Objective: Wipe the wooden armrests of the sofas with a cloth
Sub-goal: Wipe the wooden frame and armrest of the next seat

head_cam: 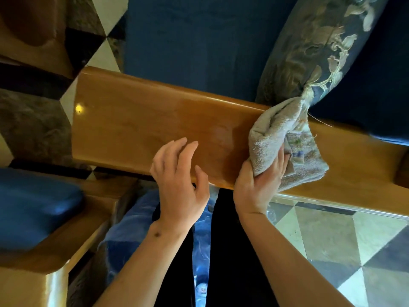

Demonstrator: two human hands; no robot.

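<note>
A: Where is the cloth [285, 145] sitting?

B: It is lying bunched on the wooden armrest [137, 127], beside the flowered cushion [309, 52].

A: And the hands?

B: The right hand [259, 185] is gripping the cloth. The left hand [179, 180] is hovering spread (fingers loose) over the armrest's near edge.

Both forearms are bare to the edge of the view, with no sleeves, watch or rings showing. The left hand [179, 185] and right hand [257, 187] have short, unpainted nails. A small dark mark sits on the left wrist. Below, the legs are in black trousers [234, 251].
</note>
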